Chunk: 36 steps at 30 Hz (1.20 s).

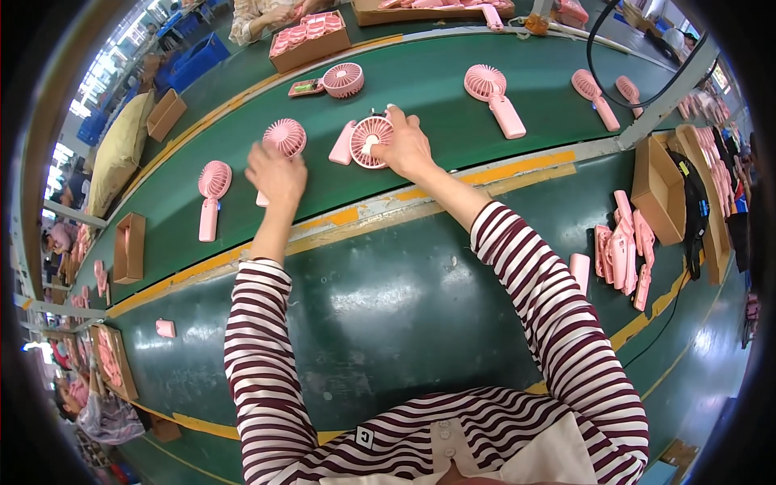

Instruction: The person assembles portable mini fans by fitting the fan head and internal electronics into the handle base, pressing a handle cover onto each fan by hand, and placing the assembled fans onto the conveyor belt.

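My left hand [277, 174], slightly blurred, is closed over the handle of a pink handheld fan [285, 136] on the green conveyor belt. That fan's round head shows beyond my fingers, and the handle's lower end peeks out below the palm. My right hand [410, 145] grips a round pink fan head [369, 136], thumb across its grille and fingers around its far side. Beside this head, to the left, is a pink handle piece [342, 144]; whether the two are joined I cannot tell. Another handheld fan [209, 220] lies left of my left hand.
A fan with an open handle [307, 87] lies farther back on the belt. More pink fans [508, 117] lie to the right. Pink handle parts [621, 250] are piled on the near table, beside a cardboard box [659, 190]. Across the belt, a person's hands [283, 14] are near a filled box [311, 50].
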Tool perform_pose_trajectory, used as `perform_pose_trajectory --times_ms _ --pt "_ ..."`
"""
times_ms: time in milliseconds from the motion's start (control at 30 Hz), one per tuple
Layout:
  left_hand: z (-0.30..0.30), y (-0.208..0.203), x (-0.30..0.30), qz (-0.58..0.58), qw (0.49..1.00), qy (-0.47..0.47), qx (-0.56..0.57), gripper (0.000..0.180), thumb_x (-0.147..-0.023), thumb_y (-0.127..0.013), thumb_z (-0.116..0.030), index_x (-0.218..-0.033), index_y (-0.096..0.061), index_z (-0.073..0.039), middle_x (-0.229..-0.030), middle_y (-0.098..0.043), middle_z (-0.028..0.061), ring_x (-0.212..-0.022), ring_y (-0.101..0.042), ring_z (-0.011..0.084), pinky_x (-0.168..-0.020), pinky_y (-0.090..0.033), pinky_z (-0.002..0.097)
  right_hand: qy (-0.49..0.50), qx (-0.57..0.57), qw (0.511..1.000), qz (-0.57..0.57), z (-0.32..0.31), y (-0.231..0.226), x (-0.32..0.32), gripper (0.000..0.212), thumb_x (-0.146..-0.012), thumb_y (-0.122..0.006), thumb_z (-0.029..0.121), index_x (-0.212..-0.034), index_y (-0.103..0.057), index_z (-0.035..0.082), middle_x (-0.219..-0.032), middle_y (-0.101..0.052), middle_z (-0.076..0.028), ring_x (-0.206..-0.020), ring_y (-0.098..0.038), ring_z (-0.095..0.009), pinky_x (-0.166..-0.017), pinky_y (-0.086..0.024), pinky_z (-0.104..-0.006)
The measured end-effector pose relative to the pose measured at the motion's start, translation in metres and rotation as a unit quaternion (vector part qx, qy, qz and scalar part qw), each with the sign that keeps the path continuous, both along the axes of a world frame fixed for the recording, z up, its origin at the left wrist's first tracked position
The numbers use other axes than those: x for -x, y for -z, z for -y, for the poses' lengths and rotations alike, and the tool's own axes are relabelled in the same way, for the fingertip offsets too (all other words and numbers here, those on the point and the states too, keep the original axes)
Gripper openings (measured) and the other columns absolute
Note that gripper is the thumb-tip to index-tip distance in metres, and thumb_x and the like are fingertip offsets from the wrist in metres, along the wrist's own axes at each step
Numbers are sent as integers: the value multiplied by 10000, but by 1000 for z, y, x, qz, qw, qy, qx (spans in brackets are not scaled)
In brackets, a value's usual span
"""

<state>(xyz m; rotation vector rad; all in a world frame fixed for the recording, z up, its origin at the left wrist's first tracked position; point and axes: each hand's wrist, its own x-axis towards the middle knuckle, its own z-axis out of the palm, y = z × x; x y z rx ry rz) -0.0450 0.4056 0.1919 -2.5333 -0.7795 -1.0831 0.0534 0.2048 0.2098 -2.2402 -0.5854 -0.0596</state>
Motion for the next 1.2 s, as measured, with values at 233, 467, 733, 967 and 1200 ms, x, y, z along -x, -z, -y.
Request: perform_pose_trajectory --times_ms 233,467,733,967,1200 --pt "34 -2 -62 -158 866 390 271 585 -669 -659 -244 -1190 -473 -52 -1163 -511 162 -1090 -472 310 -938 -370 367 -21 -96 995 -36 24 0 5 899 -600 -707 287 -1320 -251 3 -1064 -562 -195 -955 -569 -299 -841 -434 -339" --pt "71 -17 -77 -199 911 286 221 433 -716 -617 -241 -1114 -545 -86 -948 -603 174 -891 -567 352 -772 -453 430 -95 -58 993 -24 61 -20 16 883 -592 -679 253 -1316 -241 4 -1083 -543 -218 -967 -549 -338 -835 -435 -363" --pt "119 -40 61 66 318 305 895 299 -768 -436 -88 -1017 -523 53 -897 -602 131 -781 -606 236 -703 -507 351 -182 -123 972 89 157 -57 67 746 -632 -710 74 -1277 -342 11 -1016 -480 -78 -944 -495 -170 -838 -401 -283" --pt "194 -24 170 86 147 230 958 499 -800 -423 -388 -1085 -503 14 -859 -580 119 -692 -591 253 -634 -509 392 -213 -372 859 -278 180 -69 98 356 -757 -648 102 -1065 -539 -38 -973 -607 -112 -876 -593 -169 -787 -489 -291" --pt "216 -6 194 99 180 181 962 496 -850 -419 -414 -1059 -513 25 -855 -595 131 -711 -603 243 -617 -513 364 -262 -219 872 -351 155 -70 116 282 -844 -570 178 -1025 -571 -38 -903 -630 -94 -795 -616 -136 -716 -514 -257"
